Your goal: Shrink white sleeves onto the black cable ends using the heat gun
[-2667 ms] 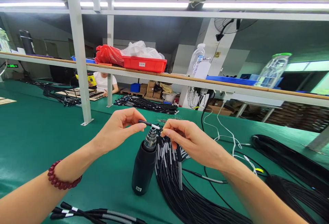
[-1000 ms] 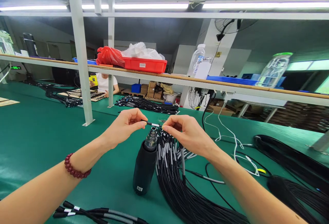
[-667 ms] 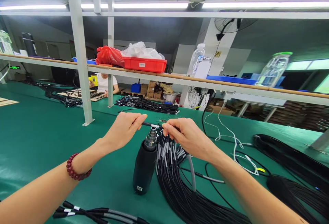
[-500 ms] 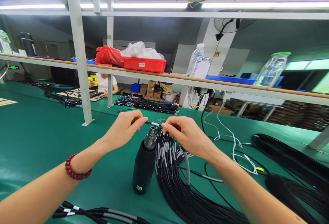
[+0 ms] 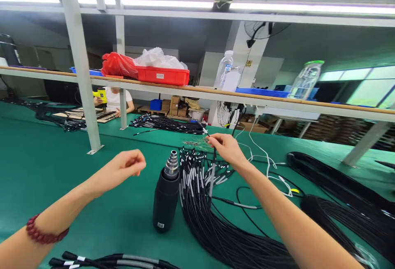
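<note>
Red plastic crate (image 5: 162,76) and water bottle (image 5: 225,71) stand on the shelf (image 5: 197,92)

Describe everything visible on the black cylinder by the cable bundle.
The black cylinder stands upright on the green bench mat. A ribbed metal connector rises from its top, and a white label sits low on its front. Neither the left hand nor the right hand touches it. The black cable bundle lies just right of it.
</note>
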Demonstrator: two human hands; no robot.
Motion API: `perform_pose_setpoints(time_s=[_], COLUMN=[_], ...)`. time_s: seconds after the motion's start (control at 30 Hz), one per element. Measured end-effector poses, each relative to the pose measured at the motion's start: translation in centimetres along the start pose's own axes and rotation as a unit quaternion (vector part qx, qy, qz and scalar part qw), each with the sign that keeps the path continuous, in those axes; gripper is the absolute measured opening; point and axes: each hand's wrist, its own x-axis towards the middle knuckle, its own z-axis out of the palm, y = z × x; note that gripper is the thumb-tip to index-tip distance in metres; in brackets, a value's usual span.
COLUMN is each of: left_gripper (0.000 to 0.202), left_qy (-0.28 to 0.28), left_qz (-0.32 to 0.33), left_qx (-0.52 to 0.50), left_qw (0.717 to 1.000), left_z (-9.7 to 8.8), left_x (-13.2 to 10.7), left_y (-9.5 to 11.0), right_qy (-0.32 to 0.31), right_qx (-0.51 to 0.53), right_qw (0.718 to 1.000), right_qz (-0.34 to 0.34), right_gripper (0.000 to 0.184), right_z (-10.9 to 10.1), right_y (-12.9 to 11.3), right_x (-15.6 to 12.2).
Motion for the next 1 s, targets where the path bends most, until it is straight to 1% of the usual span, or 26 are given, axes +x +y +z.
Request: perform_pose_setpoints(time_s=[0.07, 0.1, 0.13, 0.2, 0.23, 0.27, 0.33, 0.47, 0.63, 0.73, 0.8, 0.87, 0.97, 1.0], left_gripper=[0.022, 0.018, 0.019, 0.035, 0.040, 0.043, 0.043, 0.028, 0.025, 0.020, 0.015, 0.012, 0.021, 0.024], left_qy=[-0.107, -0.151, -0.189, -0.243, -0.265, -0.283, -0.299, -0.312, -0.307, -0.309, -0.293, -0.263, -0.211, -0.177], left_qz=[-0.031, -0.055, -0.084, -0.140, -0.162, -0.180, -0.195, -0.188, -0.161, -0.156, -0.147, -0.136, -0.109, -0.100], left_qx=[0.081, 0.123, 0.158, 0.205, 0.216, 0.222, 0.226, 0.235, 0.236, 0.230, 0.233, 0.245, 0.252, 0.250], left_qw=[0.990, 0.979, 0.965, 0.938, 0.926, 0.916, 0.906, 0.901, 0.908, 0.909, 0.915, 0.923, 0.938, 0.947], left_z=[0.6, 1.0, 1.6, 2.8, 3.5, 4.1, 5.0, 5.5, 5.5, 5.3, 4.6, 3.4, 0.8, -0.3], left_x=[-1.4, -2.2, -3.0, -4.8, -5.5, -6.2, -7.2, -8.2, -9.3, -9.6, -9.5, -9.0, -8.4, -8.3], left_y=[-3.1, -4.7, -6.1, -8.4, -9.2, -9.8, -10.3, -10.5, -11.6, -11.7, -11.4, -11.1, -11.1, -11.1], right_qy=[-0.036, -0.053, -0.067, -0.095, -0.109, -0.123, -0.146, -0.164, -0.170, -0.176, -0.175, -0.171, -0.156, -0.149], right_qx=[-0.022, -0.031, -0.037, -0.043, -0.042, -0.039, -0.029, -0.006, 0.025, 0.041, 0.050, 0.059, 0.071, 0.075], right_qw=[0.998, 0.996, 0.993, 0.988, 0.986, 0.983, 0.981, 0.980, 0.980, 0.979, 0.979, 0.980, 0.983, 0.984], right_qz=[0.044, 0.066, 0.085, 0.113, 0.122, 0.126, 0.127, 0.114, 0.100, 0.091, 0.087, 0.082, 0.071, 0.066], right_gripper=[0.028, 0.026, 0.023, 0.020, 0.018, 0.017, 0.017, 0.023, 0.030, 0.032, 0.034, 0.036, 0.039, 0.040], right_z=[0.6, 0.9, 1.2, 1.7, 1.9, 2.0, 2.0, 1.6, 1.3, 1.2, 0.9, 0.5, -0.6, -1.0], right_y=[3.0, 4.5, 5.7, 7.8, 8.6, 9.2, 10.0, 10.5, 10.0, 9.6, 9.3, 9.1, 8.8, 8.7], right_x=[0.6, 0.7, 0.6, 0.2, -0.1, -0.4, -0.8, -1.2, -1.7, -2.0, -2.1, -2.1, -2.1, -2.1])
